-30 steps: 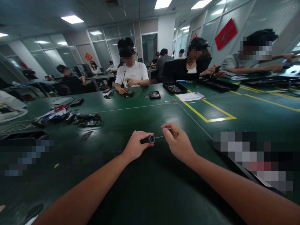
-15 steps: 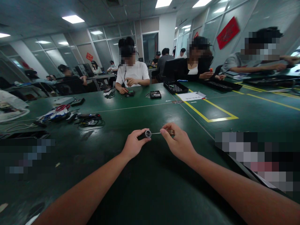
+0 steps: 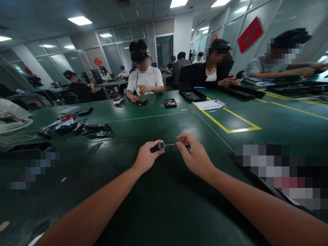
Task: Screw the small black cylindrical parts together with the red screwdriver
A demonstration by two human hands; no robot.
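Note:
My left hand (image 3: 144, 158) is closed round a short black cylinder (image 3: 154, 148) whose silver-rimmed open end faces right, towards the camera. In my right hand (image 3: 196, 156) is a screwdriver (image 3: 170, 145), held between thumb and fingers by its brownish handle. Its thin metal shaft points left, and the tip meets the cylinder's rimmed end; whether it sits on a screw I cannot tell. Both hands are above the green table (image 3: 159, 205), in the middle of the view.
Cables and tools (image 3: 98, 130) lie at the left, beside a dark tray (image 3: 27, 147). Across the table a person in a white shirt (image 3: 146, 80) works near small black boxes. Black trays (image 3: 192, 95), a paper sheet (image 3: 208, 105) and yellow tape (image 3: 243, 130) are at the back right.
The fingers of my right hand have shifted slightly on the screwdriver, and more of its handle shows. My left hand and the cylinder have stayed in place.

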